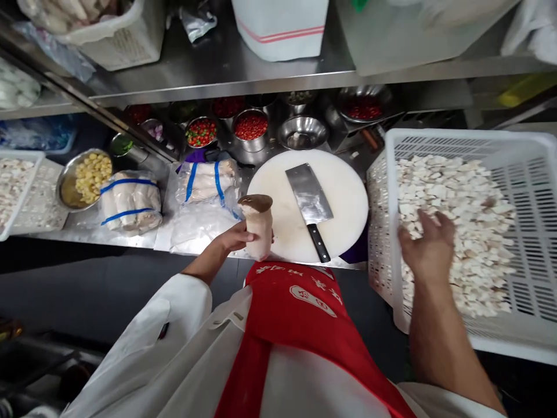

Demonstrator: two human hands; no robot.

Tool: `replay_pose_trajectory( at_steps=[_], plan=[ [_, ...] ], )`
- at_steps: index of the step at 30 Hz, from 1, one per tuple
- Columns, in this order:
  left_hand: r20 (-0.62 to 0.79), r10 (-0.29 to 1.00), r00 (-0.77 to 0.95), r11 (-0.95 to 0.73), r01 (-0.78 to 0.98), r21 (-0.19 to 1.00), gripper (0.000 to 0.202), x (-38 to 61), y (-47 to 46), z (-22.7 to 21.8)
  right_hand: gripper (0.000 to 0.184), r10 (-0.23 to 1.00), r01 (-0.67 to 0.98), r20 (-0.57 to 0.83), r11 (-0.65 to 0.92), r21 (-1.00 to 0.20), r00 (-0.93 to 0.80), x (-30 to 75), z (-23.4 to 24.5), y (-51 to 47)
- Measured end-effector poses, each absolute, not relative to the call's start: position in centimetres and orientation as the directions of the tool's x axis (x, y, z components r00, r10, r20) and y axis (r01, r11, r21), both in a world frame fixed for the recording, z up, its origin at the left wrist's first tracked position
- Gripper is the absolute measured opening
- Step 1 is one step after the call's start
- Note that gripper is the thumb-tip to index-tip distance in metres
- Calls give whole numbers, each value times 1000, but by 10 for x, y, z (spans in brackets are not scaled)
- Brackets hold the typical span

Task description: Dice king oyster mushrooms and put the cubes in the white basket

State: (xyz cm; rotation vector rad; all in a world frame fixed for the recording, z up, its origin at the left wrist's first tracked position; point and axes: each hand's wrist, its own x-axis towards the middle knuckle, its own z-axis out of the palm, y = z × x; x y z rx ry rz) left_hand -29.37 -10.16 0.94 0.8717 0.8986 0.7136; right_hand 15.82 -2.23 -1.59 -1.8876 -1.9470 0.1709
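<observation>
My left hand (235, 237) is wrapped around a thick king oyster mushroom (258, 232), held upright with its brown cap on top, at the front left edge of the round white cutting board (350, 197). On the board lies a cleaver (311, 194), its black handle toward me. To the right, my right hand (429, 247) is over the white plastic basket (393, 191), fingers apart above the cut mushroom pieces (483, 232). Whether its fingertips touch the pieces I cannot tell. Nothing shows in that hand.
Left of the board lie two bags of whole mushrooms, a blue-striped bag (130, 200) and an opened bag (206, 181). Beyond stands a bowl of yellow pieces (92, 174). Behind the board are metal bowls of chopped red peppers (251, 126). A steel shelf (217, 81) overhangs the back.
</observation>
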Motion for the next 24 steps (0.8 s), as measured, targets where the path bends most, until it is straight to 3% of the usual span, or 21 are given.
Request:
replay_pose_trajectory(
  at_steps=[2,4,8,11,14,17,20,24],
  plan=[
    [-337,851,402,428,-160,889,80,-274,-72,1,48,986,875,155,132,-466,-67,113,-19,-45],
    [-317,908,273,353,-91,931,78,-260,-42,-5,47,969,820,-48,178,-544,-242,57,-26,-64],
    [-204,978,31,193,217,957,79,-247,8,-20,59,910,887,-255,202,-414,-326,-11,-42,-68],
    [31,999,-42,-8,462,887,80,-245,20,-42,70,891,913,-367,114,-391,-268,-1,-41,-52],
    [224,945,239,-327,639,696,72,-250,8,-67,68,875,851,-419,-14,-525,-244,31,-27,-43],
    [154,828,539,-533,672,515,74,-258,-12,-81,61,841,683,-474,-185,-707,-262,58,-8,-48],
    [148,758,635,-624,641,447,71,-271,-24,-82,62,754,521,-591,-394,-757,-289,70,5,-58],
    [274,755,596,-649,620,441,54,-280,-26,-81,51,658,530,-652,-424,-734,-377,66,1,-64]
  ],
)
